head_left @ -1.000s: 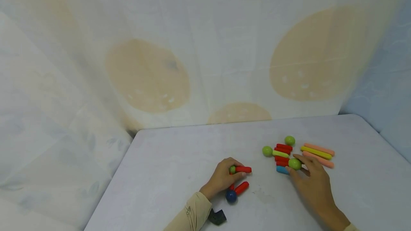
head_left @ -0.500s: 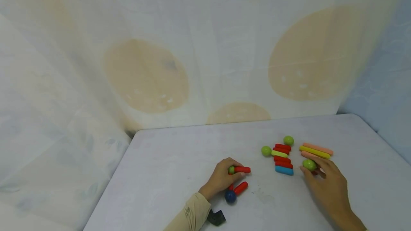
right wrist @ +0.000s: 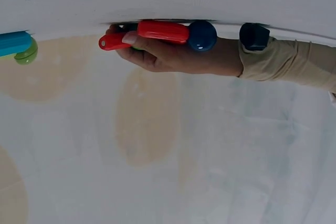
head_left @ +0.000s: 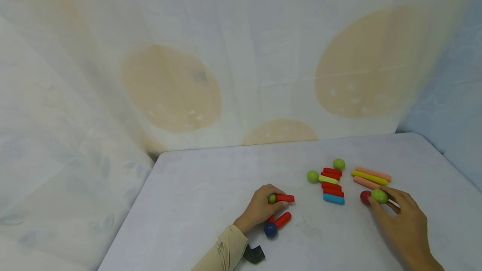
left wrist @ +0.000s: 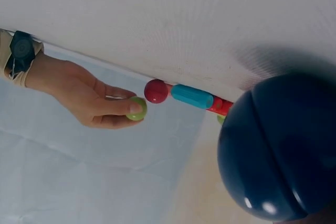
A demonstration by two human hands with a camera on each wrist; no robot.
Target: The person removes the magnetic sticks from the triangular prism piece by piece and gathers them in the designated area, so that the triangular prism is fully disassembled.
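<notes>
Beige long sleeve [head_left: 226, 252], black wrist device [head_left: 254, 254], bare hands.

The right hand [head_left: 404, 221] carried the green ball [head_left: 379, 196] rightward beside a red ball [head_left: 365, 197].

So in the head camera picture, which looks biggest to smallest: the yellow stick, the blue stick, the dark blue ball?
1. yellow stick, the longest
2. blue stick, shorter
3. dark blue ball, smallest across, though it lies nearer the camera, so its true size against the blue stick is unsure

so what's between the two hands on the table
In the head view, a stack of red sticks with a blue stick lies between left hand and right hand.
</notes>
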